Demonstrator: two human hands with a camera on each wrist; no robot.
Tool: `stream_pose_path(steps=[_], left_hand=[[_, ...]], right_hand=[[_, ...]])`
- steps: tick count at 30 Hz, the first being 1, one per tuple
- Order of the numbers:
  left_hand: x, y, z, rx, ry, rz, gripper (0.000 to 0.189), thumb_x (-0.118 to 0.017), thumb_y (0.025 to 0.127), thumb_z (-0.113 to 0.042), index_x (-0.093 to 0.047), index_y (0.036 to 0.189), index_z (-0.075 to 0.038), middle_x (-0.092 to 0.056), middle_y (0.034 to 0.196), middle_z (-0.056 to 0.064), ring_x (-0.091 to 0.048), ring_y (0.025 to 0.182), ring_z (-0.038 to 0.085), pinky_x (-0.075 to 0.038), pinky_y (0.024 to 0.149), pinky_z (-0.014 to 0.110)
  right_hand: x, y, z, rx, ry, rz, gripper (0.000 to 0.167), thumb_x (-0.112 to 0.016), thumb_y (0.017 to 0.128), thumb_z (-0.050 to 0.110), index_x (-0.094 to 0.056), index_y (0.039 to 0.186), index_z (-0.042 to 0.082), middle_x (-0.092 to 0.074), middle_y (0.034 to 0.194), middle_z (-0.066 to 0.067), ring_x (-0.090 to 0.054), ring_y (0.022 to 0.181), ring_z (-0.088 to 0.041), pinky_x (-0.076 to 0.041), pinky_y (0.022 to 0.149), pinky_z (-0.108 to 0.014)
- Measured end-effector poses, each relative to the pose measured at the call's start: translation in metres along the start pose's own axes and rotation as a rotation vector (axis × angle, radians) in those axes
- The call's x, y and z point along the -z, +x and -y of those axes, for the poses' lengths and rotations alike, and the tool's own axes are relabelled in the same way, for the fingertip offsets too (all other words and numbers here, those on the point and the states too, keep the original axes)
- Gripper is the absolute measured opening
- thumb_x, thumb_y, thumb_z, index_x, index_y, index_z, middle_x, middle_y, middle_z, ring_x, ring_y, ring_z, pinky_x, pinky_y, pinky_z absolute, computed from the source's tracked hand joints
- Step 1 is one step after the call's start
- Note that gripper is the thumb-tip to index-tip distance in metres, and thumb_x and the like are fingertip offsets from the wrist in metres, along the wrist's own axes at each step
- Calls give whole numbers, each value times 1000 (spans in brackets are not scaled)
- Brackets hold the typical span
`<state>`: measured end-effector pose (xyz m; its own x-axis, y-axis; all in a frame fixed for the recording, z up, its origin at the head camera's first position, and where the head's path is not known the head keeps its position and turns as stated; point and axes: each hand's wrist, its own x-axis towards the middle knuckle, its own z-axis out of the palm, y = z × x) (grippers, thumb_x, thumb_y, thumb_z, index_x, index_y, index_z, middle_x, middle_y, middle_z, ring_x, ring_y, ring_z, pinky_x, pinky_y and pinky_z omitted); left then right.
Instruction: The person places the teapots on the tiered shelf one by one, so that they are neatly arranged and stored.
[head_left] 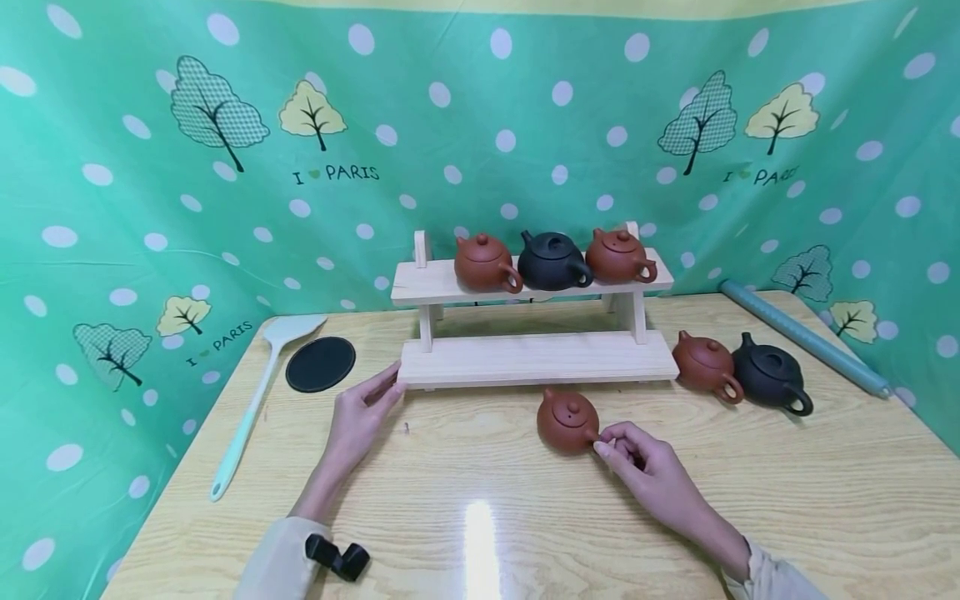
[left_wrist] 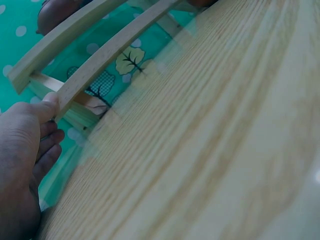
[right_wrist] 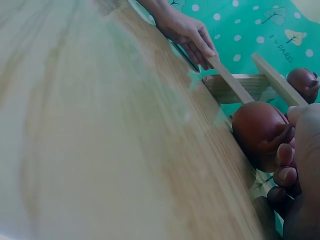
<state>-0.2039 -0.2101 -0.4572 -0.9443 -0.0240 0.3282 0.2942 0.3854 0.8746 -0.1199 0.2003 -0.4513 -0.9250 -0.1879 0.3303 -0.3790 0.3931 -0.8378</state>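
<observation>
My right hand (head_left: 651, 477) pinches the handle of a reddish-brown clay teapot (head_left: 567, 423) in front of the wooden two-tier shelf (head_left: 517, 360). In the right wrist view, the fingers curl in at the handle of this round teapot (right_wrist: 257, 132). With thumb and fingers my left hand (head_left: 360, 418) grips the left end of the lower board; the left wrist view has the thumb on this board's end (left_wrist: 75, 92). On the upper board sit a brown teapot (head_left: 482, 261), a black teapot (head_left: 551, 265) and another brown teapot (head_left: 617, 258).
Right of the shelf stand a brown teapot (head_left: 703, 363) and a black teapot (head_left: 768, 375). Behind them lies a rolled blue-green tube (head_left: 806, 337). A pale spatula (head_left: 258, 400) and a round black coaster (head_left: 321, 364) lie at the left. A green dotted curtain (head_left: 480, 108) hangs behind.
</observation>
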Motion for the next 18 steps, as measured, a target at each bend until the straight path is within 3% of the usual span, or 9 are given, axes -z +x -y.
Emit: stream_pose_path(steps=[7, 13, 18], left_hand=[[0, -1, -3, 28, -3, -7, 39, -75, 98, -15, -68, 134, -2, -69, 126, 18, -67, 116, 30, -51, 88, 9], [-2, 0, -7, 39, 9, -9, 38, -72, 98, -4, -65, 134, 5, -66, 128, 23, -65, 119, 36, -49, 88, 8], [-1, 1, -5, 29, 5, -3, 39, -73, 98, -11, -67, 135, 1, -68, 128, 18, -66, 119, 30, -50, 89, 9]], right_hand=[[-4, 0, 2, 10, -21, -1, 5, -71, 99, 7, -70, 99, 12, -49, 69, 11, -45, 59, -4, -38, 50, -24], [-5, 1, 2, 40, -16, 6, 10, -70, 98, 2, -71, 100, 12, -49, 70, 10, -43, 59, -4, -36, 47, -25], [-4, 2, 1, 20, -20, 6, 10, -68, 99, 1, -72, 102, 10, -50, 70, 10, -43, 59, -5, -36, 48, -26]])
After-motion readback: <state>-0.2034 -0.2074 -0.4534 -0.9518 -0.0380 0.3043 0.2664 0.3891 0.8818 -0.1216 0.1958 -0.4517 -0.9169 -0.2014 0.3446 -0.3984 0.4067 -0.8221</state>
